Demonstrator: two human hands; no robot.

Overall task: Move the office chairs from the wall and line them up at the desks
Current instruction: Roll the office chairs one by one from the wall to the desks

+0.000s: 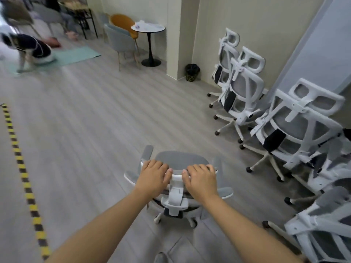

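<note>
From the head view, the left hand and the right hand each have a closed grip on the headrest of one office chair, likely to roll it. It stands on the open floor. More chairs wait by the wall. No worktop shows.

- Both bare forearms stretched forward, converging toward the headrest of the office chair.
- Left hand palm down on the headrest's left half, fingers curled over its top edge.
- Right hand likewise on the right half, thumb near the centre bracket.
</note>
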